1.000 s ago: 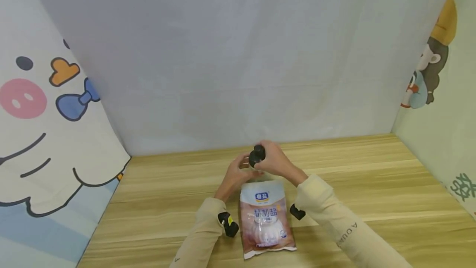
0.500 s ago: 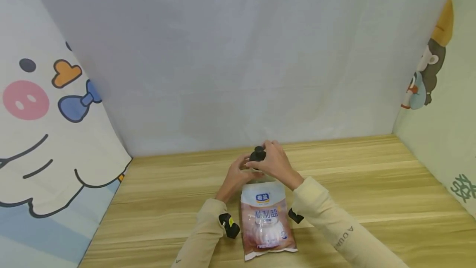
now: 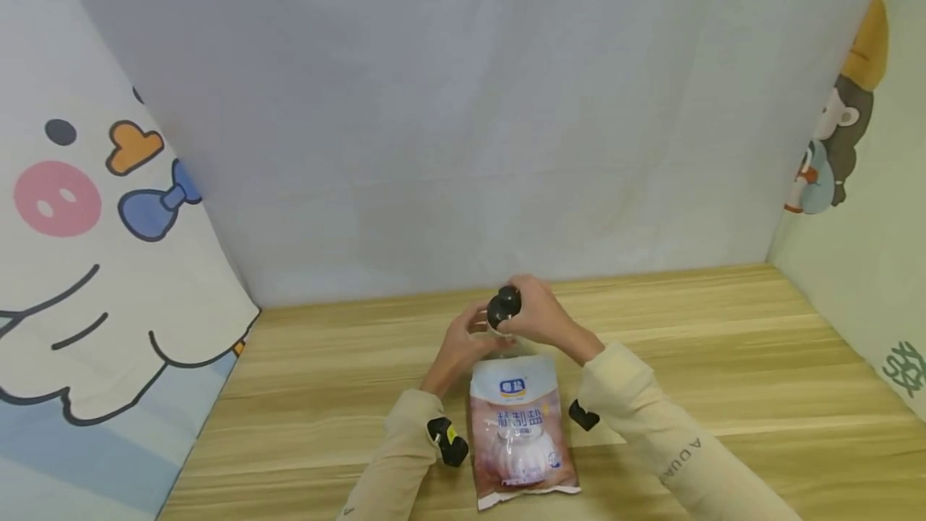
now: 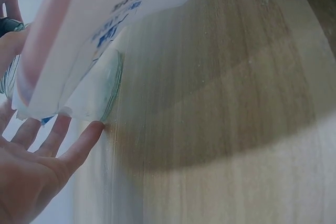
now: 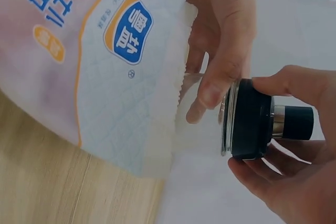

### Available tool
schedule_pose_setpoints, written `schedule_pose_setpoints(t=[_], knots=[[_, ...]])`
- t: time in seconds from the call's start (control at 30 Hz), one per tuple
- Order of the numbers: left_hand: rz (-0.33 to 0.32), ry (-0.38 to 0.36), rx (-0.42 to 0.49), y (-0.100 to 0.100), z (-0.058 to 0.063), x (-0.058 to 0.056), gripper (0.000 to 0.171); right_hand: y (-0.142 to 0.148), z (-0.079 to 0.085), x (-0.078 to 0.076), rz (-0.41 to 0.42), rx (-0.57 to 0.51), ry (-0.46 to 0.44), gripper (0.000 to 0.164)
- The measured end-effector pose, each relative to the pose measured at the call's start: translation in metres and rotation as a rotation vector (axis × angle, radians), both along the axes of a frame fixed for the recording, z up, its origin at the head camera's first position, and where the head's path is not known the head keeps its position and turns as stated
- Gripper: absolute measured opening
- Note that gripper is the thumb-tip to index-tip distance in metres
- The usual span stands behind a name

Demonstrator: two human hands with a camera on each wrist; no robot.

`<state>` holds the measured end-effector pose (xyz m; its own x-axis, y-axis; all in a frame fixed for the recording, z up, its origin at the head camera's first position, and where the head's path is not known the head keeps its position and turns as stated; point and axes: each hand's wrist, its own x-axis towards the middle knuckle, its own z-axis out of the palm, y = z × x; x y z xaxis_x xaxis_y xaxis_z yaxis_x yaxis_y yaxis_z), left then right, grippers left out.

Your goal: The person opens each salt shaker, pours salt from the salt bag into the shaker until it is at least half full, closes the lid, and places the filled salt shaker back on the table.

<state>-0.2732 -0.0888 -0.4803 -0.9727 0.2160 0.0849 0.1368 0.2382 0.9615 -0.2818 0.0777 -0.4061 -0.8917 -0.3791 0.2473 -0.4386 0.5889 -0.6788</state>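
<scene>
A clear glass jar (image 4: 108, 85) stands on the table behind a pink-and-white bag of salt (image 3: 522, 432). My left hand (image 3: 461, 346) holds the glass, with its fingers around the side; in the left wrist view its fingertips lie near the jar's base. On top of the jar is a black lid (image 5: 251, 120) with a silver-collared knob. My right hand (image 3: 544, 316) grips this lid by its edge, thumb on one side and fingers on the other. The bag's crimped top edge is close to the jar and hides part of it.
The wood-grain table (image 3: 723, 344) reaches to a pale grey cloth backdrop (image 3: 463, 143). Cartoon-printed cloths hang at the left and right sides. Small white specks dot the tabletop in the left wrist view.
My right hand has shifted its fingers and turned about the lid, its wrist swinging a little to the right. The left hand and the salt bag stay in place.
</scene>
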Motion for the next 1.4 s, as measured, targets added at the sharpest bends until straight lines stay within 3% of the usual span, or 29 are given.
schedule_pose_setpoints(t=[0.53, 1.0, 1.4], knots=[[-0.009, 0.01, 0.005, -0.002, -0.002, 0.002, 0.058, 0.011, 0.005, 0.003, 0.026, -0.052, 0.01, 0.051], [0.011, -0.012, 0.002, -0.003, -0.005, 0.002, 0.06, 0.028, 0.005, 0.006, -0.014, -0.046, 0.037, 0.053], [0.008, 0.011, -0.021, 0.0, -0.002, 0.001, 0.065, 0.055, 0.0, 0.008, -0.067, -0.045, 0.027, 0.056]])
